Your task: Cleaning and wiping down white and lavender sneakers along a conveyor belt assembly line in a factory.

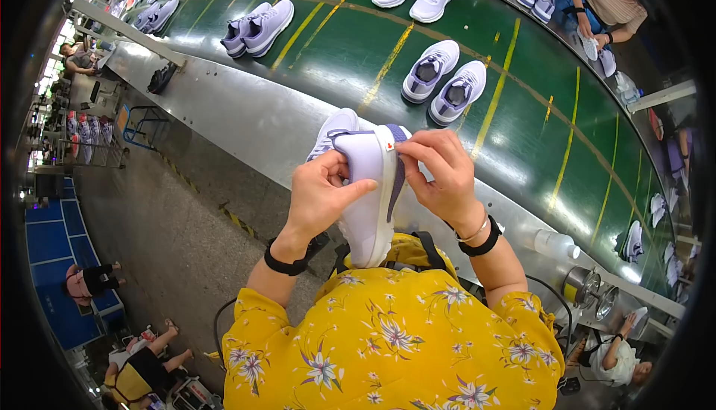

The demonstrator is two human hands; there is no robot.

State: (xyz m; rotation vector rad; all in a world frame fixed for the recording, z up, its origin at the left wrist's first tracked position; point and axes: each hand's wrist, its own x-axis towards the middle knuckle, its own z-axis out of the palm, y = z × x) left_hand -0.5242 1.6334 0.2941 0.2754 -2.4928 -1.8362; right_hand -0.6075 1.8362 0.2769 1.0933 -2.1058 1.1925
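My left hand (322,195) is closed around a pale lavender sneaker (363,220), thumb along its side and fingers by the collar. The shoe is turned on its side, toe toward my body, with its white sole edge and darker purple underside facing right. At that sole edge sits a small white sticker (389,146) with a red mark. Thumb and fingertips of my right hand (441,169) are pinched together at the sticker's edge. A second lavender sneaker (337,125) shows behind the held one, partly hidden; whether it is touched, I cannot tell.
A green conveyor belt (514,149) with yellow lines carries several pairs of sneakers (445,82). A metal ledge (246,115) runs along its near side. A clear bottle (556,244) and a metal canister (582,285) stand at right. A co-worker (608,0) handles shoes across the belt.
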